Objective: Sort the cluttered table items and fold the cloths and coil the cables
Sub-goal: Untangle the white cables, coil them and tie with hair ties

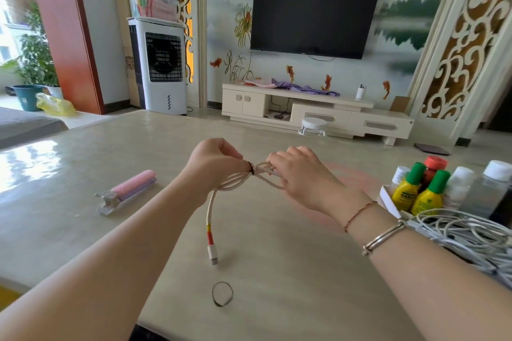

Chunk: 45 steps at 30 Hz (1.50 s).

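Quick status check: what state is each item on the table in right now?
Braided cable: coiled, held in both hands, dark band at its middle, plug end hanging.
Left hand: pinches the cable.
Right hand: grips the cable loops.
Spare band: loose on table.
White cables: tangled heap.
Bottles: upright, capped.

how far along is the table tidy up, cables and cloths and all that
Partly done. Bottles already stand grouped in a white tray at the right. In hand: the left hand and right hand hold a looped beige cable with a dark band round it, plug end dangling. Left: the tangled white cables, a spare rubber band, and the pink item. No cloths show on the table.
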### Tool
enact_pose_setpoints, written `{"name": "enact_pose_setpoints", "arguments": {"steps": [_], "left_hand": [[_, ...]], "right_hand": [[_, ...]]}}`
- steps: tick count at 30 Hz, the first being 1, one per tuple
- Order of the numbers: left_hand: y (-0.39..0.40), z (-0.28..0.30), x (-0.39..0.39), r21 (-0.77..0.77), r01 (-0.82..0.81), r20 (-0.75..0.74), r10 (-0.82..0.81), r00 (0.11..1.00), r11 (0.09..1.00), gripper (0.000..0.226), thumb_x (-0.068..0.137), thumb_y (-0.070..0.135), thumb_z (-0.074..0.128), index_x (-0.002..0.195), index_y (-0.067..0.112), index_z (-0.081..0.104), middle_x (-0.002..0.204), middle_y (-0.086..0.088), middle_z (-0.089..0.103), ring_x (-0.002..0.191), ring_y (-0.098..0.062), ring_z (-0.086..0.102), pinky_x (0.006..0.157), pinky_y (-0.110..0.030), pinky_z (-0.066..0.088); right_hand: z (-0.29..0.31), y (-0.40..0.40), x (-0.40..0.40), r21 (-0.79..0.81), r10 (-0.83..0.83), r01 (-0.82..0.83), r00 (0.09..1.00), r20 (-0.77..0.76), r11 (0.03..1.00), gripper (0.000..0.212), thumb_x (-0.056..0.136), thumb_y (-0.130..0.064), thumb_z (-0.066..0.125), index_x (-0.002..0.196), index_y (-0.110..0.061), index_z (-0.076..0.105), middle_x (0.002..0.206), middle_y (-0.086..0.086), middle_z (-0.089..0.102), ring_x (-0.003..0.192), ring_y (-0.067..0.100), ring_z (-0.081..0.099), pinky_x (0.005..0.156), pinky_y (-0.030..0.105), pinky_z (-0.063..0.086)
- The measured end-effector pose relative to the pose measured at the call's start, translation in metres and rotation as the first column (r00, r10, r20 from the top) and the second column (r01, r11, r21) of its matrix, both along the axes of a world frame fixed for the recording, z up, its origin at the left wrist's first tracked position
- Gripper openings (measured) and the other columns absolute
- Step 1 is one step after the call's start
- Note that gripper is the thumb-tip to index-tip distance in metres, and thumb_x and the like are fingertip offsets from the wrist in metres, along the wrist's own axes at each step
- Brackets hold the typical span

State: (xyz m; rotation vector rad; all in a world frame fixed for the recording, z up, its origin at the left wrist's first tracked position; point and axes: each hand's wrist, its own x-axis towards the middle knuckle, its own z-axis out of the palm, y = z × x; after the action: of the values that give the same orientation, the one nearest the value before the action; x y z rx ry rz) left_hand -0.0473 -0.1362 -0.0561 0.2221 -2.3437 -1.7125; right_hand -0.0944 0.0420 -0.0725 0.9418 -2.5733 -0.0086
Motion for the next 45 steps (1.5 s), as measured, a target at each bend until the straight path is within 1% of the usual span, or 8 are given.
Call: {"name": "enact_pose_setpoints", "arguments": {"steps": [7, 14, 24, 28, 31, 36, 40, 45], "left_hand": [[-0.012, -0.011, -0.007, 0.092, 0.270, 0.095, -0.278, 0.956, 0.959, 0.030, 0.088, 0.007, 0.062, 0.117, 0.012, 0.055, 0.121, -0.007, 0.061, 0.105, -0.018, 0.057, 0.077, -0.022, 0.045], [-0.003, -0.036, -0.018, -0.761, 0.217, 0.083, -0.241, 0.967, 0.611, 0.005, 0.089, 0.019, 0.055, 0.088, 0.015, 0.059, 0.083, 0.003, 0.056, 0.082, -0.023, 0.057, 0.069, -0.031, 0.045], [0.028, -0.006, -0.003, 0.048, 0.213, 0.075, -0.216, 0.973, 0.976, 0.015, 0.098, 0.013, 0.042, 0.109, 0.011, 0.051, 0.092, -0.002, 0.045, 0.081, -0.013, 0.047, 0.076, -0.036, 0.057], [0.063, 0.019, -0.001, 0.258, 0.174, 0.011, -0.183, 0.983, 0.950, 0.016, 0.099, 0.016, 0.044, 0.114, 0.011, 0.042, 0.088, -0.002, 0.041, 0.077, -0.010, 0.045, 0.068, -0.033, 0.059], [0.093, 0.040, -0.001, 0.255, 0.189, -0.049, -0.183, 0.982, 0.948, 0.031, 0.100, 0.026, 0.045, 0.127, 0.013, 0.037, 0.085, -0.001, 0.041, 0.076, -0.010, 0.045, 0.066, -0.033, 0.059], [0.142, 0.044, 0.005, -0.092, 0.214, -0.104, -0.223, 0.969, 0.973, 0.032, 0.100, 0.043, 0.035, 0.105, 0.011, 0.040, 0.081, -0.004, 0.046, 0.072, -0.017, 0.048, 0.067, -0.037, 0.054], [0.198, 0.032, 0.011, -0.409, 0.268, -0.235, -0.385, 0.893, 0.872, 0.029, 0.102, 0.037, 0.032, 0.093, 0.011, 0.042, 0.071, -0.001, 0.045, 0.064, -0.020, 0.044, 0.054, -0.032, 0.032], [0.267, 0.021, 0.012, -0.754, 0.241, -0.226, -0.585, 0.779, 0.612, 0.027, 0.103, 0.034, 0.029, 0.101, 0.014, 0.047, 0.098, -0.005, 0.047, 0.099, -0.028, 0.045, 0.090, -0.042, 0.040]], "right_hand": [[-0.009, -0.006, -0.004, 0.035, -0.168, 0.165, 0.961, 0.221, 0.986, 0.028, 0.093, -0.006, 0.031, 0.112, -0.018, 0.048, 0.110, 0.004, 0.052, 0.107, 0.026, 0.047, 0.094, 0.040, 0.029], [-0.013, -0.015, -0.007, -0.327, 0.008, 0.168, 0.881, 0.474, 0.930, 0.019, 0.096, -0.016, 0.046, 0.114, -0.017, 0.047, 0.094, -0.003, 0.052, 0.086, 0.018, 0.049, 0.073, 0.031, 0.040], [0.017, 0.031, 0.032, -0.755, 0.212, 0.414, 0.790, 0.575, 0.509, 0.060, 0.089, -0.040, 0.062, 0.134, -0.015, 0.032, 0.136, 0.002, 0.046, 0.117, 0.013, 0.049, 0.092, 0.027, 0.040], [0.020, 0.049, 0.057, -0.499, 0.160, 0.382, 0.648, 0.745, 0.778, 0.063, 0.068, -0.073, 0.061, 0.111, -0.026, 0.063, 0.108, -0.009, 0.068, 0.101, 0.009, 0.061, 0.090, 0.032, 0.048], [0.025, 0.068, 0.065, -0.436, 0.128, 0.246, 0.734, 0.668, 0.866, 0.019, 0.086, -0.039, 0.065, 0.089, -0.021, 0.072, 0.095, -0.005, 0.074, 0.091, 0.010, 0.065, 0.089, 0.030, 0.048], [0.046, 0.127, 0.086, -0.483, 0.131, 0.226, 0.790, 0.599, 0.846, 0.011, 0.093, -0.011, 0.060, 0.090, -0.016, 0.070, 0.070, -0.001, 0.068, 0.067, 0.009, 0.061, 0.071, 0.019, 0.050], [0.057, 0.198, 0.106, -0.577, 0.151, 0.324, 0.766, 0.625, 0.750, 0.017, 0.084, -0.015, 0.072, 0.098, -0.014, 0.062, 0.095, 0.003, 0.071, 0.087, 0.011, 0.068, 0.077, 0.019, 0.053], [0.059, 0.264, 0.128, -0.404, -0.107, 0.467, 0.747, 0.656, 0.787, 0.021, 0.089, -0.023, 0.067, 0.094, -0.020, 0.046, 0.088, -0.007, 0.054, 0.074, -0.002, 0.054, 0.071, 0.016, 0.041]]}}
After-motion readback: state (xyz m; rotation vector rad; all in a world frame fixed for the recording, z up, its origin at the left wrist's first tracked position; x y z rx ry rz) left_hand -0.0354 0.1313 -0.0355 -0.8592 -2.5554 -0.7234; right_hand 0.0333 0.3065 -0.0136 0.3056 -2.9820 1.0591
